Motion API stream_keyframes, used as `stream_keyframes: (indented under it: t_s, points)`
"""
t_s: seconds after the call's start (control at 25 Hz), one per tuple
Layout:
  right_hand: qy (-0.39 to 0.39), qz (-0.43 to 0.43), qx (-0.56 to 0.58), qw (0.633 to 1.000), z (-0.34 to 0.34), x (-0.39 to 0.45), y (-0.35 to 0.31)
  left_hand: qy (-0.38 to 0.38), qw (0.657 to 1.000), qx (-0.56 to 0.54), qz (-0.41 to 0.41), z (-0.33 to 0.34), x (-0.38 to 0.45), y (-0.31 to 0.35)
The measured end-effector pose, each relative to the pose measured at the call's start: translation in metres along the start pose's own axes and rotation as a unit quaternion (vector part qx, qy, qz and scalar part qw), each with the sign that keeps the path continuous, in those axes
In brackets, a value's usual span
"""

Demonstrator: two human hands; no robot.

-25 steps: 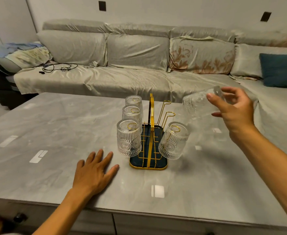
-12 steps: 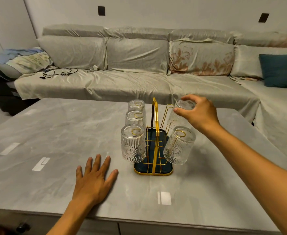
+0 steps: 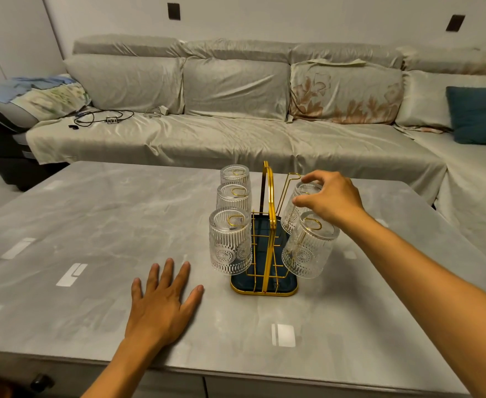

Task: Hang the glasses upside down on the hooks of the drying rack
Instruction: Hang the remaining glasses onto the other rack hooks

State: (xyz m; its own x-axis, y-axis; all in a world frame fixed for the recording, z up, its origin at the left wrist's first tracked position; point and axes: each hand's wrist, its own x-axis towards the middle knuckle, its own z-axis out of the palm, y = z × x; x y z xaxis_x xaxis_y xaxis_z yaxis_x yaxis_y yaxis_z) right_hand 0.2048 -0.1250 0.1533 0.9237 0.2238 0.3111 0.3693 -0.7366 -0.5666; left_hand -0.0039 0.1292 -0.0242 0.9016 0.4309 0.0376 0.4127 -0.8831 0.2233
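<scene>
Here, right hand (image 3: 332, 198) atop upturned glass (image 3: 295, 209), rack's (image 3: 267, 254) right side

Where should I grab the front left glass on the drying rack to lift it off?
Grip the front left glass around its ribbed sides near the upturned base, coming from the open left side. It hangs mouth-down on a gold hook, so lift upward along it.

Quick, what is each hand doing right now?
Left hand: open, flat on the table, holding nothing.
Right hand: fingers closed on the middle glass, upside down on the rack.
</scene>
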Motion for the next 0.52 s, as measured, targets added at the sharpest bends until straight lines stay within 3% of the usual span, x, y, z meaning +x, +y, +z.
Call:
stream_keyframes:
  t_s: [0.4, 0.52]
  points:
    - [-0.071, 0.023, 0.018, 0.997, 0.003, 0.0, 0.001, 0.01, 1.0, 0.023, 0.002, -0.001, 0.003, -0.002]
    - [-0.04, 0.057, 0.162, 0.984, -0.009, 0.007, 0.013, 0.021, 1.0, 0.011, 0.002, -0.022, 0.033, -0.001]
